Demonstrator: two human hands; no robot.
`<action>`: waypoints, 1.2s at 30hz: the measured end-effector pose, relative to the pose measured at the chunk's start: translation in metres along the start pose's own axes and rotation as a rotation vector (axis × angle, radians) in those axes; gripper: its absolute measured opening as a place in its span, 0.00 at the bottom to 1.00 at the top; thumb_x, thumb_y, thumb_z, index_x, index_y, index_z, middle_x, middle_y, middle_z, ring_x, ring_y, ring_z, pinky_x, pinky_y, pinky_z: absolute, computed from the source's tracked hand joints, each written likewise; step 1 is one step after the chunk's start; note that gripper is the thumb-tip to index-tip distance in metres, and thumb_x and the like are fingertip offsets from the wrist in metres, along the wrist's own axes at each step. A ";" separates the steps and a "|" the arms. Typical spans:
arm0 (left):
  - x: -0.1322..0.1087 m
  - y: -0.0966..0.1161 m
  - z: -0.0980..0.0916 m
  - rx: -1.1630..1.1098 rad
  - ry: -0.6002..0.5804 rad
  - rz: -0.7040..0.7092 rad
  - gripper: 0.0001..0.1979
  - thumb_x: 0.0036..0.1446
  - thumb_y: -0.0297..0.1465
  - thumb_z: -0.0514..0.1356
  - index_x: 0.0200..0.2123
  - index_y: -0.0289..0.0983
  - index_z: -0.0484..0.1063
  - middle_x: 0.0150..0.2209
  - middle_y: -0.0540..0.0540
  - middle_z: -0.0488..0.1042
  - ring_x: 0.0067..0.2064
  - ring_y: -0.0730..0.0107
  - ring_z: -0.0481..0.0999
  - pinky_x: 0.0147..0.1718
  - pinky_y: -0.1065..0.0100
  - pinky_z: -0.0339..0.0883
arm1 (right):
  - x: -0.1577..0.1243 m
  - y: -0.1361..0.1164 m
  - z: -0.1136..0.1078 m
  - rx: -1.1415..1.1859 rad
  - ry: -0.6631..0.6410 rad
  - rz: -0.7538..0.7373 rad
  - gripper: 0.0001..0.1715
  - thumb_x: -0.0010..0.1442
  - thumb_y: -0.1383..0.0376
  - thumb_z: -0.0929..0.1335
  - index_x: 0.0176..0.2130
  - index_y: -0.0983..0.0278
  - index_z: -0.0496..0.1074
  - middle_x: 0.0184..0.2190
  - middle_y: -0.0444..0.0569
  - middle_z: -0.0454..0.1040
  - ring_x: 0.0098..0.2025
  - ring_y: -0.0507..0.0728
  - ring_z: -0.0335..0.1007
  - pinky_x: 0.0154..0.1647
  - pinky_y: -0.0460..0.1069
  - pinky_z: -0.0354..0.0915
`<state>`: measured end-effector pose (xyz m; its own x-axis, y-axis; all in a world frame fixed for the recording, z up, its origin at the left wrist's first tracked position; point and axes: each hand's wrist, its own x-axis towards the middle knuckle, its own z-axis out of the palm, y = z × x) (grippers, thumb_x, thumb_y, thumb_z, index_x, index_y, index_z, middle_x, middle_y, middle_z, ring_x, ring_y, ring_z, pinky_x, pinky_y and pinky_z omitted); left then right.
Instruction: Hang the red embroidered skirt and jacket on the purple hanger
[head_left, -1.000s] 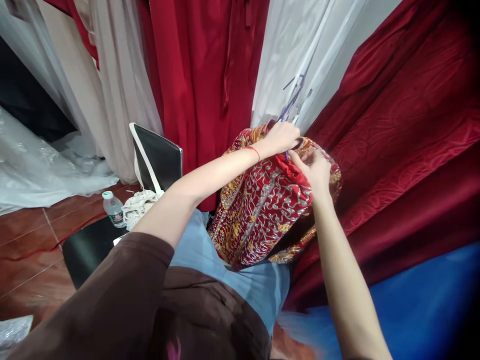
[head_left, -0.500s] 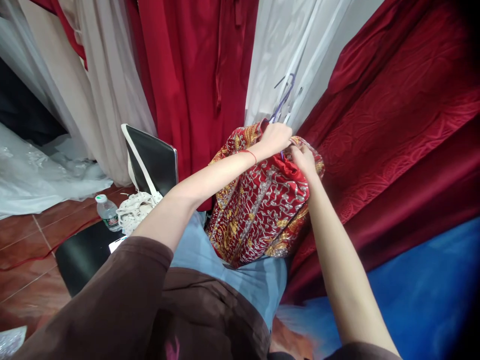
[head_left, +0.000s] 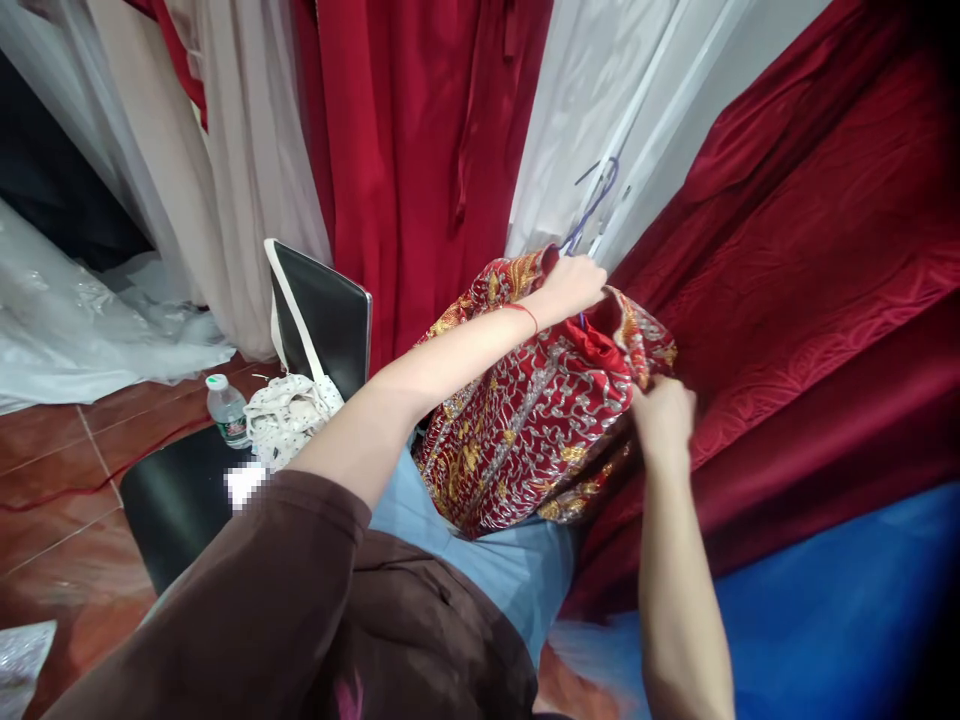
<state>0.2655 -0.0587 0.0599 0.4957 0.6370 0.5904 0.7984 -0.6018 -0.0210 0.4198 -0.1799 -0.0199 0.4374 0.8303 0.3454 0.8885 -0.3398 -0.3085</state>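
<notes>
Red embroidered garment [head_left: 517, 440] lies against the light-blue trousers [head_left: 502, 565]. Right hand [head_left: 666, 420] curled at its right edge; fingertips hidden, can't tell if it grips cloth. Left hand [head_left: 574, 287] closed on the purple hanger [head_left: 598, 212] at the collar. Black chair [head_left: 176, 500] at left carries a bottle [head_left: 227, 412] and white bag [head_left: 285, 415]. Red fabric [head_left: 427, 180] hangs behind.

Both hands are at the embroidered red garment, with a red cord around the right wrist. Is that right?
Not quite: the head view shows the red cord on the wrist of the left hand, not the right hand. Both are at the embroidered red garment, as you say.
</notes>
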 end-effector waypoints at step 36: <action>-0.010 0.004 -0.004 -0.056 -0.009 -0.029 0.19 0.64 0.30 0.54 0.49 0.22 0.78 0.48 0.25 0.75 0.51 0.44 0.74 0.50 0.54 0.62 | 0.017 0.005 0.050 -0.099 0.215 -0.318 0.21 0.69 0.63 0.57 0.50 0.67 0.75 0.51 0.66 0.70 0.52 0.68 0.65 0.53 0.62 0.61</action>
<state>0.2624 -0.0695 0.0577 0.4754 0.6589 0.5830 0.7923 -0.6086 0.0418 0.4253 -0.1455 -0.0598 0.1482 0.7928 0.5912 0.9888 -0.1303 -0.0733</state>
